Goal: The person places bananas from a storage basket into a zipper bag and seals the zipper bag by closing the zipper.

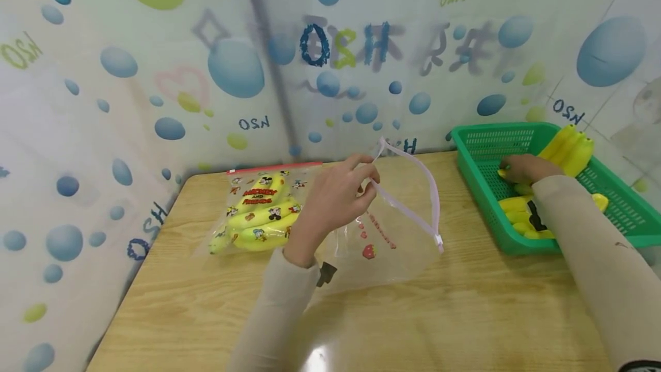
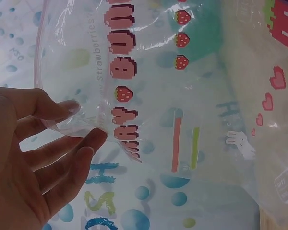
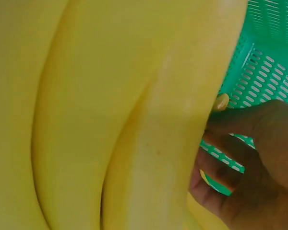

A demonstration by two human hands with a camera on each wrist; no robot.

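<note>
My left hand pinches the rim of a clear zip bag with a pale pink closure. The bag's mouth gapes to the right, and red strawberry and heart prints show on its film. My right hand reaches into the green basket with its fingers curled at a banana, whose yellow tip shows beside them; the rest of that banana is mostly hidden. A bunch of bananas close to the camera covers much of the right wrist view.
At left on the wooden table lies a red-topped zip bag printed with cartoon figures, with bananas inside. More bananas lean in the basket's back right part, and others lie near its front. A patterned curtain hangs behind.
</note>
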